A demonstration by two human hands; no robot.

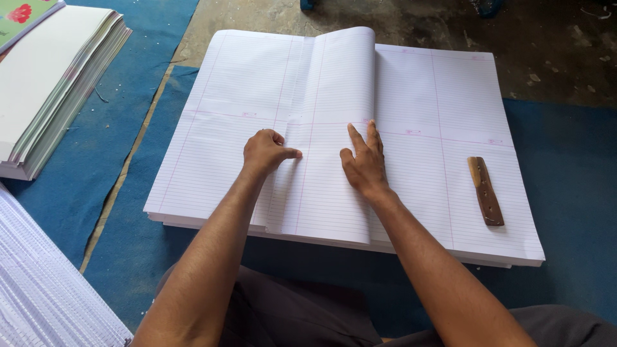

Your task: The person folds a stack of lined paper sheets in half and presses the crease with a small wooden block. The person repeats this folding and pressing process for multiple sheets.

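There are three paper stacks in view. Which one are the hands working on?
The big ruled-sheet stack in the middle: left hand and right hand press its folded top sheet. The stacks at upper left and lower left lie untouched.

No packages, signs or screens are to be seen here. One printed cover (26, 16) is caught at the top left corner, lying on a stack of white sheets (54, 83): a flat rectangle, cut off by the frame edge, coloured pale green with a red flower-like shape and a thin blue edge. Its print is too small to be made out. No label is seen on anything else.
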